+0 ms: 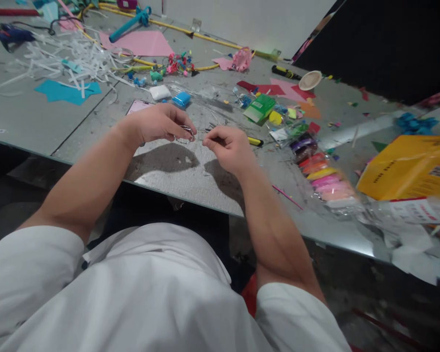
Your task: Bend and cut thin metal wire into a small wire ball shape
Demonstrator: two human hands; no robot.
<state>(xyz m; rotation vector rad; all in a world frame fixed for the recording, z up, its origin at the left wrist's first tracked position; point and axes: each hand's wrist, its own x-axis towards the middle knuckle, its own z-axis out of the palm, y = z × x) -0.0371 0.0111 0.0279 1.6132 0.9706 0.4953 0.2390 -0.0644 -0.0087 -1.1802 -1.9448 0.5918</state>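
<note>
My left hand [163,122] hovers over the table's front part, its fingers closed on a loop of thin silver wire [184,134]. Just to the right, my right hand [229,148] is in a pinch, thumb against forefinger. A thin strand may run between the two hands, but what the right fingertips hold is too small to make out. Behind my left wrist lies a phone [137,105] with its screen lit, partly covered. A yellow and black tool [255,141] shows beyond my right hand, its other end hidden.
White paper strips [73,58] are heaped at the back left. Blue clay [182,99] and a white packet [160,92] lie behind my hands. A green box [259,108], a pack of coloured clay [328,178] and a yellow bag [410,166] stretch along the right.
</note>
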